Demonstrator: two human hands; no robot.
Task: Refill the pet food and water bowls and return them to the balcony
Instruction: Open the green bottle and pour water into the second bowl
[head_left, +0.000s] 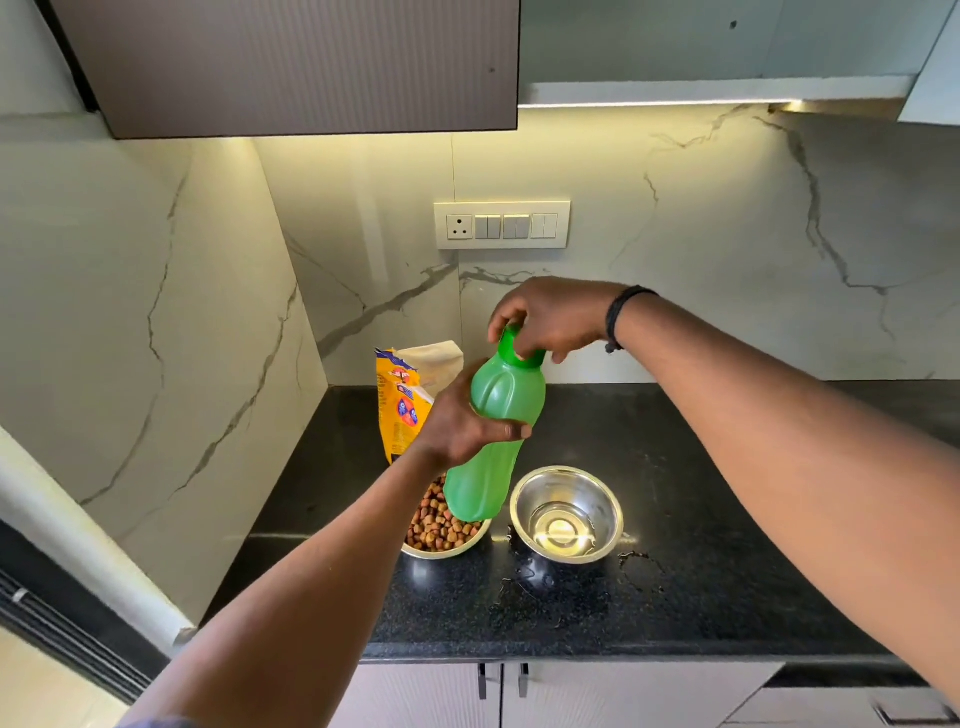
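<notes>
My left hand (462, 421) grips the middle of a green plastic bottle (493, 457), held up and tilted above the counter. My right hand (550, 317) is closed on the bottle's green cap (514, 348). Below the bottle a steel bowl (441, 540) holds brown kibble, partly hidden by my left arm and the bottle. To its right stands a second steel bowl (567, 512) with a little clear water in the bottom.
A yellow pet food bag (402, 405) stands open against the marble wall behind the bowls. Water is spilled on the black counter (701, 545) around the water bowl. A dark cabinet (291, 62) hangs overhead. A switch panel (501, 224) sits on the backsplash.
</notes>
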